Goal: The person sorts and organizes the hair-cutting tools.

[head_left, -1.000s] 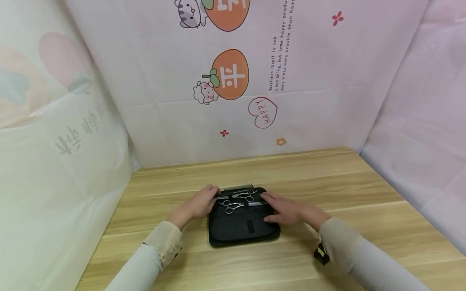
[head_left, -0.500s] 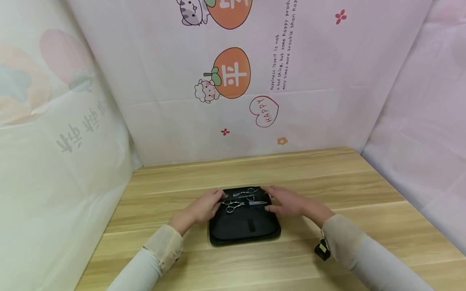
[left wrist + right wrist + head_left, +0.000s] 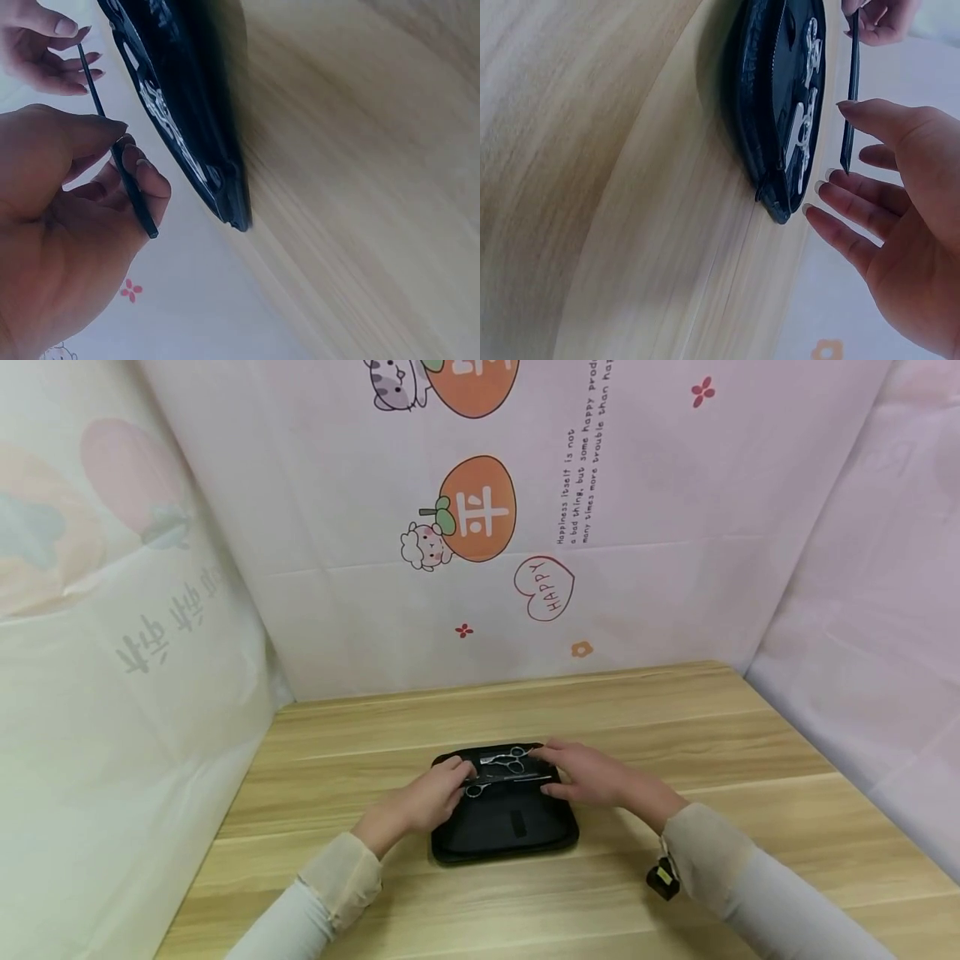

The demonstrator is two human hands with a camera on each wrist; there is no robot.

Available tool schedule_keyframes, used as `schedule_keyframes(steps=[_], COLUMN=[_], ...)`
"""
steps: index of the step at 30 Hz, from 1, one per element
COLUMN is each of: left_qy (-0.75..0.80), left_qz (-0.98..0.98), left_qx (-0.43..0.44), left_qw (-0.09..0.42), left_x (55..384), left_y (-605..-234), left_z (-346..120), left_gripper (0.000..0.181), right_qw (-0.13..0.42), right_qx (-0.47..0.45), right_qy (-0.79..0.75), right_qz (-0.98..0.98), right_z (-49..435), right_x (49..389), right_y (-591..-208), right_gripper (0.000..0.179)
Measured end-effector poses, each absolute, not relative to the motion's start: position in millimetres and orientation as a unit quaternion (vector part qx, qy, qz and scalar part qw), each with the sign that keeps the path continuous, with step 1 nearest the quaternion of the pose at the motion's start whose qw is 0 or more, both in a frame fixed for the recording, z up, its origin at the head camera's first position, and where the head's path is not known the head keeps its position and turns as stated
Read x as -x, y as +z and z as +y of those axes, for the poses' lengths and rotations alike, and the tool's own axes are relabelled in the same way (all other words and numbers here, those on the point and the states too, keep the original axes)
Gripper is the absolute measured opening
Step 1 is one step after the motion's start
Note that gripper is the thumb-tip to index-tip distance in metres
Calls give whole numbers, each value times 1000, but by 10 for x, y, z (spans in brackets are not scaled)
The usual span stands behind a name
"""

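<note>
A black zip case [image 3: 480, 831] lies spread open on the table between the hands, with silver hair scissors [image 3: 506, 762] in its far part and a second pair of scissors [image 3: 476, 791] nearer, partly covered in the head view. Above the case, the left hand [image 3: 433, 795] pinches one end of a thin black comb [image 3: 135, 196], seen edge-on, between thumb and fingers. The right hand [image 3: 588, 774] is at the comb's other end. In the right wrist view its thumb [image 3: 881, 118] overlaps the comb while the other fingers stay extended and spread.
The wooden table [image 3: 360, 893] runs back to a printed white cloth [image 3: 360, 610], with more cloth at both sides. A small black device [image 3: 663, 878] sits beneath the right wrist at the sleeve.
The comb has come from behind the case toward the person, over the scissors. The left hand has moved slightly nearer and right with it; the right hand has shifted only a little.
</note>
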State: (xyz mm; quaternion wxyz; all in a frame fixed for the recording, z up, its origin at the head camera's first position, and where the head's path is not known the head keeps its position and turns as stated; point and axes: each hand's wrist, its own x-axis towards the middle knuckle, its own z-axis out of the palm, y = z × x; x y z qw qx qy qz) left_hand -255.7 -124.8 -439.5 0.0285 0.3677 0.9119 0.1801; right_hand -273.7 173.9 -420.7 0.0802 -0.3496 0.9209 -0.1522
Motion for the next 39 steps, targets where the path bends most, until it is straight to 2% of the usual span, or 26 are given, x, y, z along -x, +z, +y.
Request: schedule_keyframes(steps=[16, 30, 39], left_qy=[161, 145, 139], left_qz=[913, 908, 900], left_qx=[-374, -394, -413], left_qw=[35, -1, -22], left_x=[2394, 2345, 2322], left_y=[-4388, -4415, -4452], left_z=[-1128, -954, -915], left_gripper=[22, 22, 32], right_qw=[26, 75, 99], right_qx=[434, 415, 371], right_qy=[-125, -134, -138], right_qz=[892, 897, 913], right_z=[1679, 1589, 1590], right_x=[2738, 2688, 2657], right_y=[-4266, -4238, -4192], right_gripper=[33, 29, 32])
